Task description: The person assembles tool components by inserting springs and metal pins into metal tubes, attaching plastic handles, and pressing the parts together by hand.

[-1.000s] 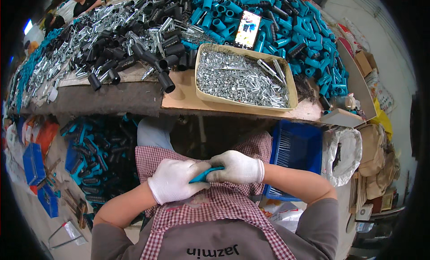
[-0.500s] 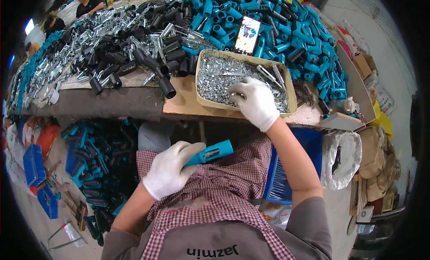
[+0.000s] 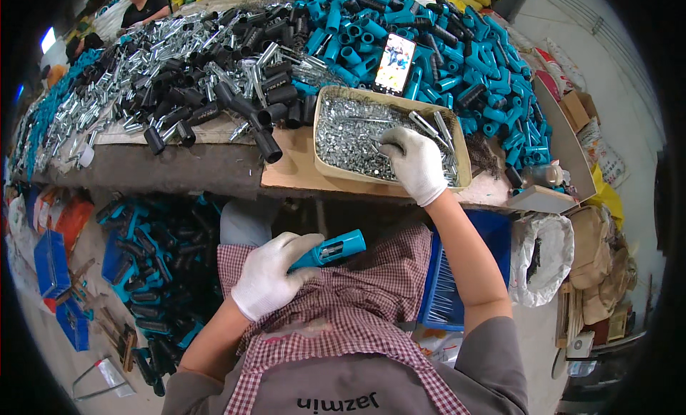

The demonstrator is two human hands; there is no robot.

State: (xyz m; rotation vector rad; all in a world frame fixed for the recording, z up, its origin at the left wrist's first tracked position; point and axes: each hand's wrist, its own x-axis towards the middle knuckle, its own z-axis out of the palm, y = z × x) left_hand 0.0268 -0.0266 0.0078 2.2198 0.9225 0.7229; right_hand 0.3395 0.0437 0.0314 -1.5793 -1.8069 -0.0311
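Note:
My left hand [image 3: 275, 276], in a white knit glove, is closed around a teal plastic tubular handle [image 3: 330, 251] in front of my checked apron. A slot in the handle's side shows some metal inside, and its round end points right. My right hand [image 3: 416, 161], gloved alike, is over the right half of a cream tray [image 3: 323, 161]. Its fingers are curled together low over many small metal pieces [image 3: 350, 133]; whatever is between the fingertips is hidden. Several longer metal tubes [image 3: 423, 122] lie at the tray's right end.
Behind the tray, a lit phone [image 3: 394, 63] leans on a heap of teal handles [image 3: 493, 79]. Black sleeves and metal tubes [image 3: 193, 65] pile up at left. Below the table are more handles [image 3: 153, 272], a blue bin [image 3: 493, 233] and a white sack [image 3: 547, 251]. Another person [image 3: 146, 8] sits far left.
My right hand has shifted slightly right over the tray, and its fingers are drawn in more tightly. The left hand and the teal handle have dipped a little.

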